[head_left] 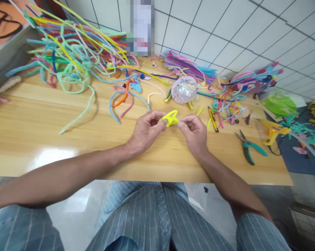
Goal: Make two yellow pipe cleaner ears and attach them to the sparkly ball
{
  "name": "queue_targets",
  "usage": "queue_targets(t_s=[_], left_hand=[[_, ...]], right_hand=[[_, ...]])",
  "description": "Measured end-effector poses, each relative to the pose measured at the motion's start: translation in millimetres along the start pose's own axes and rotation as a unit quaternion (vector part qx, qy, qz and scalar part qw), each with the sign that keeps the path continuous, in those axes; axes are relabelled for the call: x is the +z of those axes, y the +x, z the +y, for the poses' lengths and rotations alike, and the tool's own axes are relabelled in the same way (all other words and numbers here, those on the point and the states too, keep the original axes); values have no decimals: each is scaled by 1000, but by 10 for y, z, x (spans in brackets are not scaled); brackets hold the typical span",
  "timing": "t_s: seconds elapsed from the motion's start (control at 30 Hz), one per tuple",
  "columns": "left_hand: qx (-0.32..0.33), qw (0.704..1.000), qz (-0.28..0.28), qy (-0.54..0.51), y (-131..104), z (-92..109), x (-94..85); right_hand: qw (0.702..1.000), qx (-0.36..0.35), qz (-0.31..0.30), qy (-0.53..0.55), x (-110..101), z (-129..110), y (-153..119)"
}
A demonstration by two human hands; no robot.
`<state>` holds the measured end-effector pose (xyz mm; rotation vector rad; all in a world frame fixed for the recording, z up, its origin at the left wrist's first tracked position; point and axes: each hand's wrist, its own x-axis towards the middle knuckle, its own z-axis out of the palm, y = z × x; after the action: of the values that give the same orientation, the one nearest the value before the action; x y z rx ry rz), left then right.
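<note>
Here you are, your left hand (pixel 149 130) pinched firmly on a bright yellow pipe cleaner piece (pixel 171 120), thumb pressed over its coiled body, a loop rising above! Your right hand (pixel 195 134) has thumb and fingers together at the piece's right end, so it sits between both hands, over the table (pixel 42 118). Just off your right fingers lies a yellow utility knife (pixel 213 119); farther right, pliers (pixel 246 143) with teal handles, jaws apart, and a yellow glue gun (pixel 273 131) near the table's edge. Ahead of you sits a clear round container (pixel 184 89), and up on the left sprawls a tangled heap of multicoloured pipe cleaners (pixel 73 45)
</note>
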<state>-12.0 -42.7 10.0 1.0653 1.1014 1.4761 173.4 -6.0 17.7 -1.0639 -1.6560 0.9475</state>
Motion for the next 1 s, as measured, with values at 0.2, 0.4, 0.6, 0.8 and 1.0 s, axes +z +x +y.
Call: queue_targets(t_s=[0.2,0.4,0.6,0.8,1.0], left_hand=[[-11,1000,-14,9,1,-64,-10],[-8,1000,-20,19,-14,-103,-11],[-1,999,-26,22,-29,-129,-15],[-5,1000,-30,6,-29,-99,-12],[-12,999,-33,-2,-27,-69,-6]], right_hand=[[997,-57,-24,-52,26,-25,-9],[995,-72,-25,-71,12,-13,4],[994,-64,-26,-80,7,10,15],[994,-78,-24,-80,12,16,13],[992,-85,-22,-89,10,10,8]])
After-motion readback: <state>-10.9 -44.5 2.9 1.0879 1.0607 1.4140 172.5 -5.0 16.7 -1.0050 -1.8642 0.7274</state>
